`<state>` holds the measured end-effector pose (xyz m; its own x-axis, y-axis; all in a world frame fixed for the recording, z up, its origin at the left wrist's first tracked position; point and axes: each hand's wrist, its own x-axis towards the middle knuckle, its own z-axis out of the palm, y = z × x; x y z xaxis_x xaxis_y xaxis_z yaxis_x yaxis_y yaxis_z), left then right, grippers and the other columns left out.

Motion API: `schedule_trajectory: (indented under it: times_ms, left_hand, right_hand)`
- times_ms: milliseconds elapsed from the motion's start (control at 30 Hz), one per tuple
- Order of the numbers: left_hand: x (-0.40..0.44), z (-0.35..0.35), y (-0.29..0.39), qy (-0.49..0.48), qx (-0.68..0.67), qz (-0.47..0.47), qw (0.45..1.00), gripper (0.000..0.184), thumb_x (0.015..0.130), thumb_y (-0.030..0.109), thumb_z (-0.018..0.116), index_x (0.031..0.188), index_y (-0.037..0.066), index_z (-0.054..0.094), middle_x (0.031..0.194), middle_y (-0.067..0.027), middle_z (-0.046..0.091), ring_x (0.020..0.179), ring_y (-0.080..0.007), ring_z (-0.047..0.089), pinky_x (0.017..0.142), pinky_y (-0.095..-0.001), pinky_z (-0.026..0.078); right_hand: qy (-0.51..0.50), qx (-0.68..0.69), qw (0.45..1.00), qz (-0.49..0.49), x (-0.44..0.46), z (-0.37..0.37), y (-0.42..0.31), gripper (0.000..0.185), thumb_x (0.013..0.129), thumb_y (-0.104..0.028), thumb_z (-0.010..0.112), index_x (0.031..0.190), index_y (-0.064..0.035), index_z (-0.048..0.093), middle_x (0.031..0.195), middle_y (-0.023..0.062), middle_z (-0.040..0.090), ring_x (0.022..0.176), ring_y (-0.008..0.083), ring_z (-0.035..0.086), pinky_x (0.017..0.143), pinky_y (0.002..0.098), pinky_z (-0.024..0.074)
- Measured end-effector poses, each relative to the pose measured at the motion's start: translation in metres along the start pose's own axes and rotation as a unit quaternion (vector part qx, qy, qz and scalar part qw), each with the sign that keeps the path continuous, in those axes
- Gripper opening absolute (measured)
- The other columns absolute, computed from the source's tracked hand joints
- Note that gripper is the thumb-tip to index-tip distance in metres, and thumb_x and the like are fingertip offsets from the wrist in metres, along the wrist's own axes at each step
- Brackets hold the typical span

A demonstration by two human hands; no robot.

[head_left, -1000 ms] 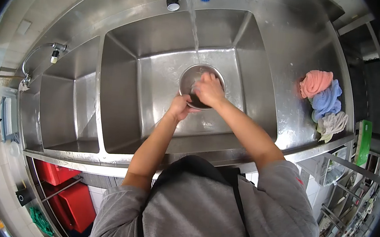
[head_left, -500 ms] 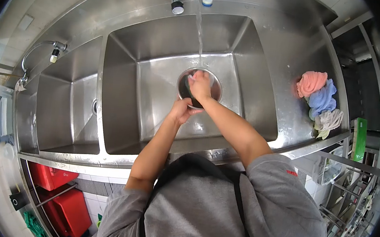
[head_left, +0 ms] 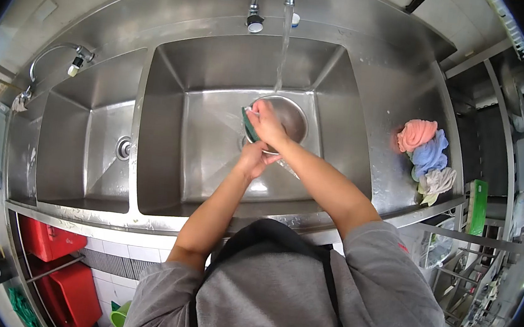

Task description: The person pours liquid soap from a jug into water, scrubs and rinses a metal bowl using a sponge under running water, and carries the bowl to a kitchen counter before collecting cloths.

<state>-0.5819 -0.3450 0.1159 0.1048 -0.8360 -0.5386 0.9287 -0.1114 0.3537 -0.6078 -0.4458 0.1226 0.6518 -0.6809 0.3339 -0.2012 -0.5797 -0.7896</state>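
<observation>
1. The left arm (head_left: 206, 218) reaches forward and slants inward, its elbow slightly bent.
2. The right arm (head_left: 332, 189) reaches forward on a longer diagonal toward the person's left, so the two converge in front of the body.
3. The left hand (head_left: 254, 160) is nearer the body, thumb side up, fingers pointing rightward in a supporting grip and partly hidden.
4. The right hand (head_left: 267, 126) is just beyond it, back facing up, fingers curled in a grip, their tips hard to make out.
</observation>
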Motion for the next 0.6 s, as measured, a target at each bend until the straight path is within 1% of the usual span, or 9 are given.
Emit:
schedule_trajectory:
  times_ms: [100, 200, 233, 267, 333, 367, 433, 533, 600]
  left_hand:
    - [-0.009, 0.025, -0.009, 0.039, 0.070, 0.109, 0.991, 0.074, 0.075, -0.007, 0.035, 0.131, 0.018, -0.007, 0.100, -0.0166, 0.049, 0.067, -0.0233, 0.056, 0.055, -0.0360, 0.052]
    - [-0.014, 0.027, -0.006, 0.021, 0.071, 0.096, 0.993, 0.079, 0.074, -0.007, 0.035, 0.131, 0.023, -0.011, 0.103, -0.0143, 0.046, 0.073, -0.0245, 0.056, 0.053, -0.0340, 0.049]
    - [-0.017, 0.032, -0.007, 0.084, 0.067, 0.163, 0.981, 0.046, 0.073, -0.001, 0.041, 0.115, 0.015, 0.033, 0.089, -0.0103, 0.055, 0.075, -0.0218, 0.058, 0.047, -0.0296, 0.048]
    - [-0.015, 0.025, 0.002, 0.040, 0.044, 0.146, 0.987, 0.042, 0.074, 0.004, 0.041, 0.114, 0.014, 0.036, 0.092, -0.0106, 0.055, 0.079, -0.0221, 0.057, 0.051, -0.0314, 0.049]
    - [-0.014, 0.004, 0.024, -0.048, -0.009, 0.111, 0.993, 0.036, 0.076, 0.014, 0.042, 0.112, 0.012, 0.042, 0.096, -0.0112, 0.055, 0.085, -0.0227, 0.057, 0.060, -0.0348, 0.050]
    - [-0.020, 0.006, 0.035, -0.073, -0.057, 0.061, 0.994, 0.043, 0.078, 0.030, 0.043, 0.117, 0.011, 0.039, 0.105, -0.0110, 0.051, 0.091, -0.0228, 0.054, 0.063, -0.0358, 0.050]
    - [-0.039, 0.036, 0.049, -0.038, 0.017, 0.067, 0.997, 0.040, 0.080, 0.033, 0.042, 0.112, 0.010, 0.044, 0.104, -0.0112, 0.052, 0.092, -0.0232, 0.055, 0.065, -0.0362, 0.050]
    - [-0.037, 0.032, 0.043, -0.025, 0.092, 0.029, 0.995, 0.042, 0.082, 0.035, 0.040, 0.112, 0.006, 0.043, 0.103, -0.0135, 0.052, 0.088, -0.0249, 0.057, 0.065, -0.0387, 0.053]
    - [-0.038, 0.043, 0.031, 0.026, 0.165, 0.043, 0.985, 0.040, 0.082, 0.031, 0.039, 0.112, 0.004, 0.042, 0.104, -0.0154, 0.051, 0.086, -0.0255, 0.058, 0.063, -0.0393, 0.054]
  right_hand:
    - [0.193, -0.103, 0.965, 0.146, 0.014, -0.002, 0.009, 0.018, 0.080, -0.016, 0.054, 0.086, -0.0022, 0.044, 0.084, 0.0201, 0.048, 0.080, 0.0354, 0.047, 0.071, 0.0413, 0.0389]
    - [0.189, -0.124, 0.960, 0.164, 0.010, 0.019, 0.015, 0.021, 0.080, -0.020, 0.053, 0.089, -0.0022, 0.045, 0.088, 0.0210, 0.049, 0.082, 0.0360, 0.047, 0.073, 0.0422, 0.0384]
    - [0.076, -0.107, 0.974, 0.184, 0.010, 0.022, 0.019, 0.022, 0.081, -0.023, 0.052, 0.091, -0.0036, 0.047, 0.090, 0.0197, 0.051, 0.087, 0.0328, 0.048, 0.076, 0.0395, 0.0383]
    - [-0.118, 0.038, 0.976, 0.180, 0.008, 0.010, 0.011, 0.021, 0.080, -0.023, 0.052, 0.090, -0.0051, 0.048, 0.091, 0.0154, 0.052, 0.092, 0.0273, 0.048, 0.079, 0.0346, 0.0378]
    - [-0.242, 0.046, 0.963, 0.108, 0.004, -0.020, -0.020, 0.017, 0.079, -0.021, 0.052, 0.086, -0.0054, 0.049, 0.091, 0.0107, 0.052, 0.092, 0.0229, 0.048, 0.079, 0.0315, 0.0378]
    - [-0.303, 0.041, 0.948, 0.092, 0.003, -0.038, -0.034, 0.017, 0.079, -0.020, 0.052, 0.086, -0.0054, 0.048, 0.092, 0.0101, 0.051, 0.091, 0.0230, 0.048, 0.078, 0.0314, 0.0379]
    - [-0.414, 0.030, 0.908, 0.055, 0.007, -0.064, -0.050, 0.016, 0.077, -0.018, 0.054, 0.085, -0.0056, 0.048, 0.092, 0.0090, 0.050, 0.089, 0.0231, 0.048, 0.077, 0.0311, 0.0381]
    - [-0.361, 0.026, 0.931, -0.058, -0.001, -0.063, -0.028, 0.015, 0.076, -0.016, 0.054, 0.085, -0.0055, 0.049, 0.091, 0.0100, 0.049, 0.088, 0.0247, 0.048, 0.077, 0.0326, 0.0384]
    - [-0.188, -0.026, 0.979, -0.072, -0.004, -0.052, -0.021, 0.015, 0.074, -0.014, 0.057, 0.084, -0.0054, 0.049, 0.088, 0.0124, 0.046, 0.083, 0.0289, 0.047, 0.074, 0.0372, 0.0387]
